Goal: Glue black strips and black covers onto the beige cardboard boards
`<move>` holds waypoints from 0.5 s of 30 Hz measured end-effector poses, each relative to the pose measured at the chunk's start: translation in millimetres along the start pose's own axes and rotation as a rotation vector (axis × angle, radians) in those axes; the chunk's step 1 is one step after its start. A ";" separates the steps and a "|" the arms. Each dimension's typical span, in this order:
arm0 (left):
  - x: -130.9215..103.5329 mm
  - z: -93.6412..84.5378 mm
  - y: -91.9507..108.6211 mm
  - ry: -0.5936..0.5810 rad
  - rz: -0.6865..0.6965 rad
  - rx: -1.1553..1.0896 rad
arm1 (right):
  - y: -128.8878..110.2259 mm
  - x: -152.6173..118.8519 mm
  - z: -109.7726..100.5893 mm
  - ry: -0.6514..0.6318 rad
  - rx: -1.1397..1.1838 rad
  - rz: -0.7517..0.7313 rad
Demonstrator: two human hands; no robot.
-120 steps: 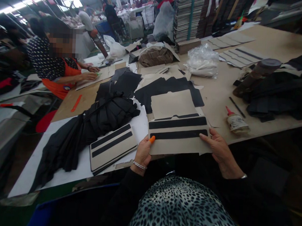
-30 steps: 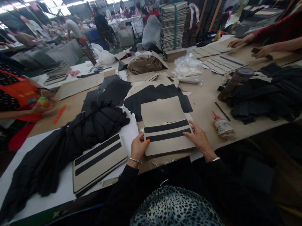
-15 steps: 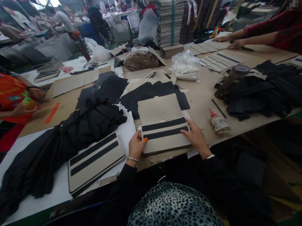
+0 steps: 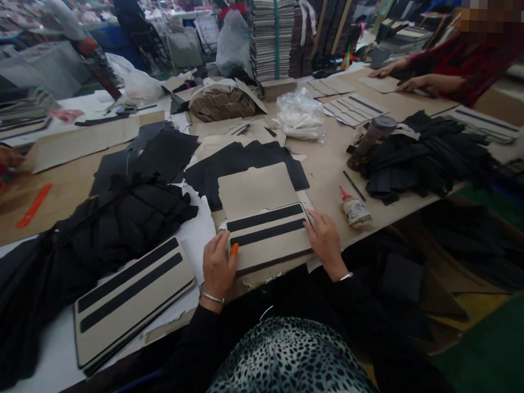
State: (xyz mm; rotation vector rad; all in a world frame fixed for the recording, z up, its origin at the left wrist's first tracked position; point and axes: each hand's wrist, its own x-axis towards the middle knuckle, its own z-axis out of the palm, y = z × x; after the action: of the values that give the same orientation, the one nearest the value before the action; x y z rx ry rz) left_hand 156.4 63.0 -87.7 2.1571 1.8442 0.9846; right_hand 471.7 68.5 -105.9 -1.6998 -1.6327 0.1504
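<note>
A beige board panel (image 4: 271,240) with two black strips across it lies on top of a low stack in front of me. My left hand (image 4: 219,264) holds its left edge, an orange finger cover on the thumb, which rests near the panel's edge. At the right edge, my right hand (image 4: 325,240) grips with the thumb over the top face and fingers along the side. Just beyond lies a plain beige sheet (image 4: 258,187) with a notched edge. To the left, another stack of striped panels (image 4: 131,306) sits at a slant.
Black strips (image 4: 131,220) are heaped at left, with more black strips (image 4: 424,163) at right. A red-tipped glue bottle (image 4: 356,211) lies near a thin black stick (image 4: 353,186). Behind are black sheets (image 4: 250,170) and a plastic bag (image 4: 300,114). A co-worker's hands (image 4: 400,78) handle sheets at far right.
My view has turned right, so everything sits further left. My left thumb has shifted from the panel's face toward its left edge. The co-worker's hands at right have a beige sheet before them.
</note>
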 end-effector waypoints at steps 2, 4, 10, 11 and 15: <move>-11.2 0.1 9.4 -0.046 0.120 0.073 | -4.2 -11.0 -5.5 -0.026 -0.046 -0.058; -21.6 3.9 17.8 -0.116 0.170 0.144 | -9.4 -21.2 -8.5 -0.089 -0.085 -0.126; -33.6 20.0 26.3 -0.197 0.166 0.222 | -23.2 -30.3 -1.1 -0.232 -0.169 -0.229; -33.8 21.3 25.6 -0.198 0.162 0.225 | -24.2 -30.0 0.9 -0.235 -0.176 -0.238; -35.7 23.4 21.3 -0.214 0.139 0.203 | -23.8 -31.7 7.1 -0.234 -0.174 -0.254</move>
State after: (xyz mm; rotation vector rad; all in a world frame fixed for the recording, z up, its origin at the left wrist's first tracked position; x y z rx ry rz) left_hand 185.9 32.0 -109.0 2.4270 1.7803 0.5800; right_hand 443.0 40.6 -110.0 -1.6311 -2.0735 0.0868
